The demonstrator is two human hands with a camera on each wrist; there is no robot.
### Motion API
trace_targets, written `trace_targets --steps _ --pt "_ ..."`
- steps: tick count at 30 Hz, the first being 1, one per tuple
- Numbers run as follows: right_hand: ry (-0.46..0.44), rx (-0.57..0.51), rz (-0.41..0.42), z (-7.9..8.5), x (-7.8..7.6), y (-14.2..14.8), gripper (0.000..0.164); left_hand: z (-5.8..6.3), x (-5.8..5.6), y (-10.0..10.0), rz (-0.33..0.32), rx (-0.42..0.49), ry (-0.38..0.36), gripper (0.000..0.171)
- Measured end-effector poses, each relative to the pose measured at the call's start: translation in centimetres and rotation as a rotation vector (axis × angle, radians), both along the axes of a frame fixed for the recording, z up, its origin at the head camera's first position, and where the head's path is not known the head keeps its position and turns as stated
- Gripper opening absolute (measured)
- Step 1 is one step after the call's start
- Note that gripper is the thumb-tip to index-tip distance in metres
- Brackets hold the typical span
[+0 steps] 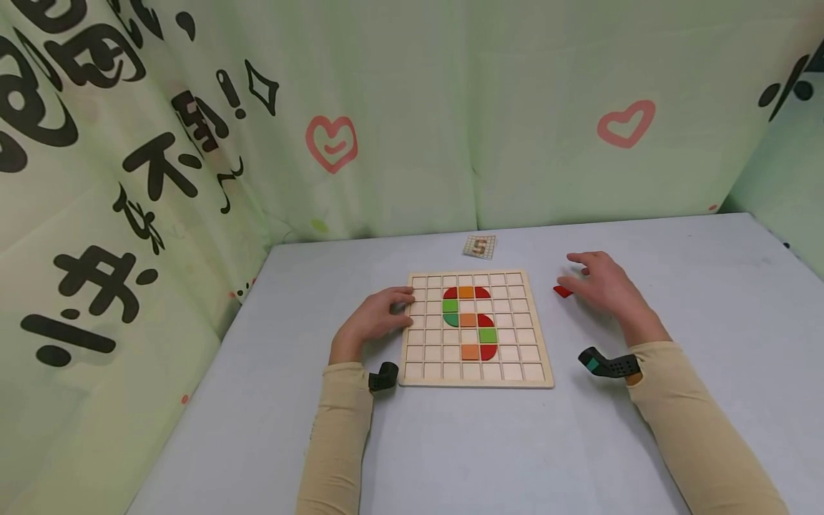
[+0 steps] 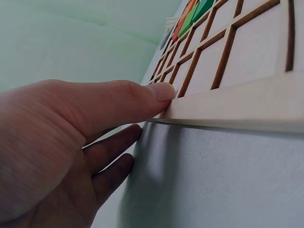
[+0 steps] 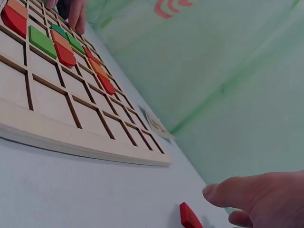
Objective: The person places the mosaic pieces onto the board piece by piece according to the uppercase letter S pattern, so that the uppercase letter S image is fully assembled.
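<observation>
My left hand (image 1: 373, 316) rests at the left edge of a wooden grid board (image 1: 476, 383). In the left wrist view its thumb (image 2: 128, 97) lies against the board's rim, while other fingers stay lower, over the table. Red, orange and green pieces, some square and some with a rounded corner, sit in the grid in an S shape; one is a green square (image 1: 488, 335). To the right of the board, my right hand (image 1: 604, 287) hovers just above a loose red piece (image 1: 563, 292). Its fingers are loosely bent, and nothing shows between them.
A small card (image 1: 479, 247) printed with a similar S pattern on a grid lies behind the board. The white-covered table (image 1: 476, 443) meets a pale green curtain (image 1: 412, 186) at the back and left. Each wrist wears a black device (image 1: 608, 363).
</observation>
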State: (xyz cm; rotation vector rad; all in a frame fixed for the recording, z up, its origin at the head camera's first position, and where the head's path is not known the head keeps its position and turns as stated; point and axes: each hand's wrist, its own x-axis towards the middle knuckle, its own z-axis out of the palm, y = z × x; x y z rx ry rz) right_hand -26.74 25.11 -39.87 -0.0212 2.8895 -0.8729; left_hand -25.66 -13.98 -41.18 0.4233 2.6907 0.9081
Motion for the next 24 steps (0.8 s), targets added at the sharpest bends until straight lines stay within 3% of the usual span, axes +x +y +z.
trace_targets --steps 8,18,24 --pt "-0.008 0.018 0.134 -0.65 -0.27 0.30 0.061 -0.04 0.04 0.03 0.012 0.002 -0.008 0.050" --pt "0.053 0.042 0.166 -0.89 -0.18 0.08 0.047 -0.04 -0.05 0.01 0.002 0.004 0.005 0.050" --pt "0.045 0.023 0.170 -1.06 0.01 0.03 0.040 0.01 0.03 0.08 0.006 0.001 -0.002 0.050"
